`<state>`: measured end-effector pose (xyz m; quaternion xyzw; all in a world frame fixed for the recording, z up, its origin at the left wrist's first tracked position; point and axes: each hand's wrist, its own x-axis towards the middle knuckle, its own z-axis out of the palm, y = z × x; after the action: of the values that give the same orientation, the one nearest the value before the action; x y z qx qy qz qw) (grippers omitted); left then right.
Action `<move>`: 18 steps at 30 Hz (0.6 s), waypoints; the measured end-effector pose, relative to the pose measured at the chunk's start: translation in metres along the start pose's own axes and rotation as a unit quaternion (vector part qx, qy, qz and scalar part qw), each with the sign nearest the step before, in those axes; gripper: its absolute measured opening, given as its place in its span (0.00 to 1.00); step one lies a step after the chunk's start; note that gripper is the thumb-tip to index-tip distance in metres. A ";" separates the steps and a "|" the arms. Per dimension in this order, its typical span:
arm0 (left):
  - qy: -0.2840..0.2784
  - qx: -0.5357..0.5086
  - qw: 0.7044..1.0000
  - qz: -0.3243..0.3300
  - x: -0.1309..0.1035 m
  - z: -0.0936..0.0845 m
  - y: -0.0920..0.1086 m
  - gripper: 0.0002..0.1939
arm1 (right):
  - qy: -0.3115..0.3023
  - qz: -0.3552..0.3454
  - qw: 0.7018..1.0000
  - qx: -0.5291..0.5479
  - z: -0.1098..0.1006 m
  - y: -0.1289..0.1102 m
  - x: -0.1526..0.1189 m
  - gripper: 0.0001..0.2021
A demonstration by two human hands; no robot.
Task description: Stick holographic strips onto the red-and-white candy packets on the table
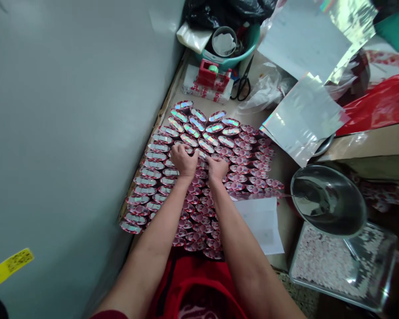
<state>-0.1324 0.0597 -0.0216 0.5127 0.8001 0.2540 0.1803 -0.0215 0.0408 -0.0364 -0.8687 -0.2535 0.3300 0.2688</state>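
Note:
Rows of small red-patterned oval packets [145,181] stand close together on the table. Many toward the left and back show shiny silvery strips on top; those at the right and front show pink round shapes. My left hand [185,160] and my right hand [217,168] are over the middle of the rows, closed at either end of one packet with a shiny top [202,154]. The packet lies between my thumbs and fingers, among its neighbours.
Beyond the packets are a red tape dispenser [213,75], black scissors [243,85] and a teal basin [251,44]. Silvery sheets [306,117], a metal bowl [349,199] and a tray of pale pieces [329,261] are at the right. A grey wall [69,110] borders the left.

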 end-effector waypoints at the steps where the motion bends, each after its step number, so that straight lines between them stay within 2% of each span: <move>1: -0.002 0.004 1.000 -0.009 0.003 -0.002 0.002 0.15 | 0.006 0.003 1.000 -0.005 0.000 0.000 0.002 0.11; 3: -0.014 0.016 0.999 -0.025 0.011 -0.004 0.009 0.19 | 0.028 0.013 0.999 -0.012 -0.001 0.002 0.006 0.14; 6: -0.039 0.025 0.997 -0.058 0.028 -0.005 0.019 0.17 | 0.050 0.031 0.998 -0.006 -0.002 0.003 0.011 0.17; 9: -0.047 0.012 0.997 -0.058 0.035 -0.010 0.021 0.13 | 0.038 0.025 0.999 0.022 -0.007 0.004 0.010 0.13; 11: -0.059 -0.026 0.998 -0.024 0.026 -0.019 0.012 0.13 | 0.036 0.007 0.999 0.038 -0.013 0.006 0.004 0.10; 13: -0.098 -0.104 0.990 -0.021 0.005 -0.030 -0.002 0.11 | 0.042 -0.013 0.997 0.065 -0.021 0.008 -0.003 0.10; 15: -0.161 -0.213 0.960 -0.085 -0.023 -0.041 -0.017 0.08 | 0.049 -0.025 0.993 0.108 -0.028 0.011 -0.010 0.11; 16: -0.196 -0.272 0.932 -0.137 -0.037 -0.045 -0.024 0.12 | 0.050 -0.029 0.990 0.128 -0.031 0.011 -0.013 0.12; 18: -0.260 -0.385 0.851 -0.245 -0.060 -0.050 -0.031 0.22 | 0.038 -0.033 0.987 0.155 -0.034 0.011 -0.017 0.13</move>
<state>-0.1581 -0.0173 0.0021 0.2369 0.6618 0.3471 0.6208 -0.0062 0.0119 -0.0144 -0.8196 -0.2175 0.3227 0.4204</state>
